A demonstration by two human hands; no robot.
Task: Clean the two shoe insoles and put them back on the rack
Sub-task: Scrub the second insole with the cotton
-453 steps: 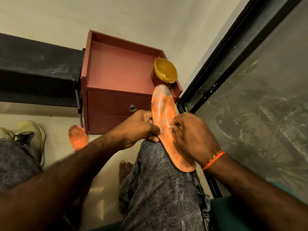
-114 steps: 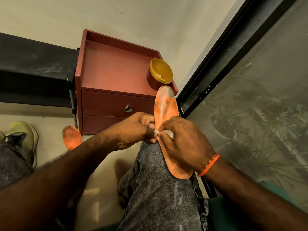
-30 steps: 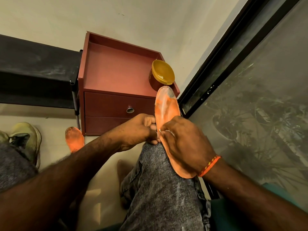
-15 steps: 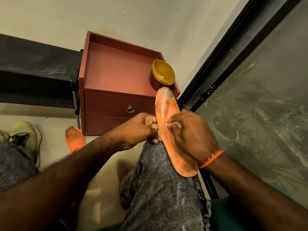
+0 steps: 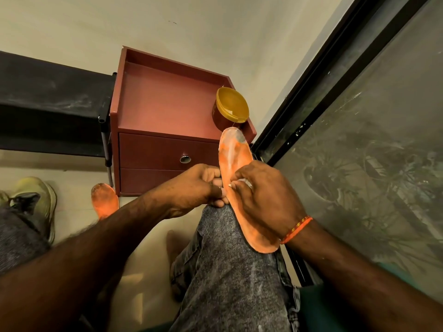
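An orange insole (image 5: 233, 154) with whitish and grey smears lies along my right knee, toe end pointing away. My left hand (image 5: 194, 188) grips its left edge with curled fingers. My right hand (image 5: 261, 200) lies across the insole's middle, fingers curled round a small white scrap pressed to the surface. A second orange insole (image 5: 104, 200), dirty at the toe, leans on the floor beside the cabinet, partly hidden by my left forearm. The black shoe rack (image 5: 52, 104) stands at the left.
A red-brown drawer cabinet (image 5: 165, 144) stands ahead with a yellow-lidded tub (image 5: 231, 109) on its top right corner. A pale green shoe (image 5: 36, 197) sits on the floor at left. A dark-framed glass door (image 5: 359, 140) runs along the right.
My right hand has slid a little back and forth along the insole's middle with the white scrap. My left hand keeps its hold on the edge. The view shifted slightly.
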